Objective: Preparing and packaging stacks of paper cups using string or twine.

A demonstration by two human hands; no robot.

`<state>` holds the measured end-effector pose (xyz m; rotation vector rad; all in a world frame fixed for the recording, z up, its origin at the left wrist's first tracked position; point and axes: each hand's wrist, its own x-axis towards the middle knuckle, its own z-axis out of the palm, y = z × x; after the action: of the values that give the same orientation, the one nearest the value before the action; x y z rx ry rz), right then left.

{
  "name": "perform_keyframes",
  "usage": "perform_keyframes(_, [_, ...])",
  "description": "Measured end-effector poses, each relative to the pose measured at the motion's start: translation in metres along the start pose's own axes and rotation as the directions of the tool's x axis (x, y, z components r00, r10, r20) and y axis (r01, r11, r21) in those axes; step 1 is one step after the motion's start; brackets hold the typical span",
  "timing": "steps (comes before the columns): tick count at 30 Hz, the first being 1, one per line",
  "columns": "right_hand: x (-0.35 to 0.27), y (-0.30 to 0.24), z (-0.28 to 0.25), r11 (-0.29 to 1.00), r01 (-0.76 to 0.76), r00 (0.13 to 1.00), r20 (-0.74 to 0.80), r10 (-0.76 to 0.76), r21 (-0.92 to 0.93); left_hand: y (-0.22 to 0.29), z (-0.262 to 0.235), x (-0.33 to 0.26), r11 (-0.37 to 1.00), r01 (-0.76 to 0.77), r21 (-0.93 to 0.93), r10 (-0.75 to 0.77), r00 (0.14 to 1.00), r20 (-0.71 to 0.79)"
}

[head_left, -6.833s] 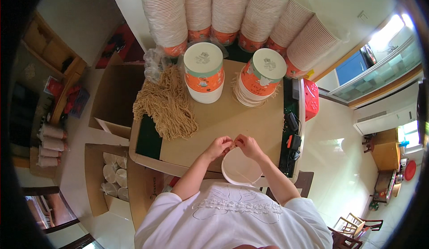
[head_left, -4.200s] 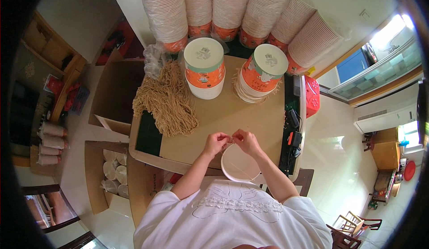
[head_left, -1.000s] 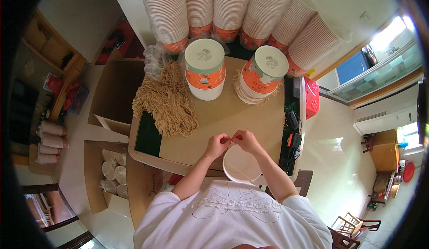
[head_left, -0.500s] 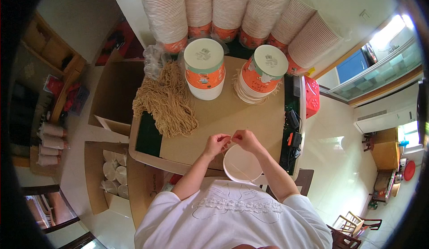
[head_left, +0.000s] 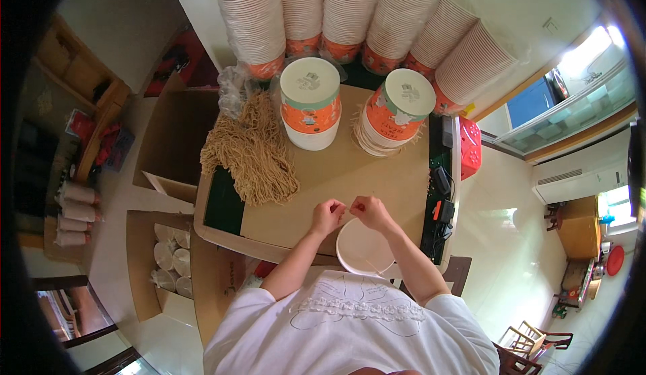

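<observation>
Both my hands are raised close together above the table's front edge, thumbs and fingers pinched. My left hand [head_left: 328,217] and my right hand [head_left: 370,211] appear to grip a thin tan cord, mostly hidden by the fingers. Just below them, against my body, a white paper bucket [head_left: 356,240] faces up with its mouth open, and a thin strand shows across it. To the far left on the table lies a heap of tan cords [head_left: 249,156]. Farther back stand an upturned orange and green paper bucket [head_left: 311,116] and a second one [head_left: 397,116], with cords around its base.
Tall stacks of nested paper buckets [head_left: 252,25] line the table's back. Black adapters and cables [head_left: 441,207] lie along the right edge, near a red plastic stool [head_left: 470,147]. An open carton [head_left: 145,267] with wrapped white buckets sits at the left. Cardboard [head_left: 323,180] covers the tabletop.
My hands stay nearly in place, and the fingertips have shifted slightly while still pinched. The view has moved a little; the buckets and cord heap remain where they were.
</observation>
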<state>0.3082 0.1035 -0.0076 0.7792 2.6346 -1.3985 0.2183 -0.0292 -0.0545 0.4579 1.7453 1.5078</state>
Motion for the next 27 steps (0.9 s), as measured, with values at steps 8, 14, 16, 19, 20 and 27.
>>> perform_keyframes(8, [0.023, 0.011, -0.019, 0.867, -0.291, 0.938, 0.298, 0.176, 0.404, -0.002, 0.007, 0.018, 0.997, -0.06, -0.042, 0.061, 0.997, 0.037])
perform_keyframes(14, [0.022, 0.013, -0.028, 0.848, -0.314, 0.924, 0.341, 0.171, 0.427, 0.015, 0.007, 0.013, 0.998, -0.001, -0.063, 0.003, 1.0, 0.03])
perform_keyframes(16, [0.025, 0.019, -0.025, 0.853, -0.275, 0.937, 0.322, 0.135, 0.444, 0.02, 0.003, 0.009, 0.996, 0.085, 0.039, -0.09, 0.986, 0.143])
perform_keyframes(19, [0.022, 0.011, -0.027, 0.865, -0.275, 0.939, 0.311, 0.148, 0.419, 0.008, 0.002, 0.01, 0.997, 0.058, 0.047, -0.064, 0.99, 0.123])
perform_keyframes(20, [0.023, 0.015, -0.026, 0.866, -0.275, 0.939, 0.311, 0.148, 0.418, 0.005, 0.002, 0.011, 0.997, 0.057, 0.046, -0.063, 0.991, 0.122])
perform_keyframes(27, [0.014, 0.013, -0.036, 0.96, -0.205, 0.909, 0.402, 0.114, 0.191, 0.002, -0.011, 0.001, 0.854, -0.216, 0.473, 0.316, 0.938, -0.142])
